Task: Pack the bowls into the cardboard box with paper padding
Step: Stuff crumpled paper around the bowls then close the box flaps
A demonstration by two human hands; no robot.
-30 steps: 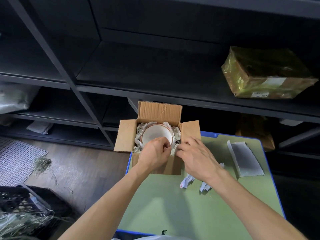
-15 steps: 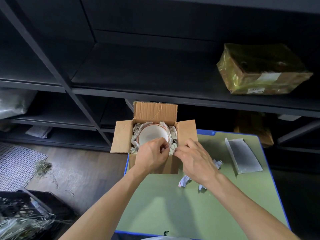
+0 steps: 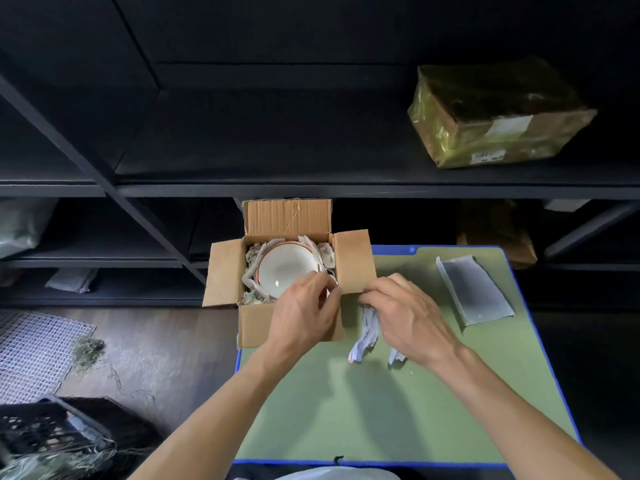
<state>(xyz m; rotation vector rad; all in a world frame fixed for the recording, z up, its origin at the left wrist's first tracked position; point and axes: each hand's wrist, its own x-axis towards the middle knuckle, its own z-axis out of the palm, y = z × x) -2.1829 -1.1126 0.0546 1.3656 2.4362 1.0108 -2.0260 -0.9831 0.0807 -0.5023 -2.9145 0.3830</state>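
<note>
An open cardboard box [image 3: 256,327] stands at the far left corner of the green table [image 3: 381,410]. Inside lies a white bowl [image 3: 284,268] with an orange rim, and crumpled paper padding [image 3: 325,254] is packed around it. My left hand [image 3: 304,313] is at the box's near right corner, its fingertips pinching padding beside the bowl's rim. My right hand [image 3: 408,313] hovers just right of the box, below the right flap. Its fingers curl round a crumpled paper piece [image 3: 363,337] that trails onto the table.
A grey padded sheet [image 3: 474,289] lies flat at the table's far right. Dark shelving rises behind the box, with a film-wrapped parcel [image 3: 498,112] on the upper shelf. A black crate [image 3: 45,434] with straw and a white mesh mat [image 3: 34,348] are on the floor at left.
My right hand has drawn back from the box's corner to the crumpled paper on the table. My left hand stays at the box's near right corner.
</note>
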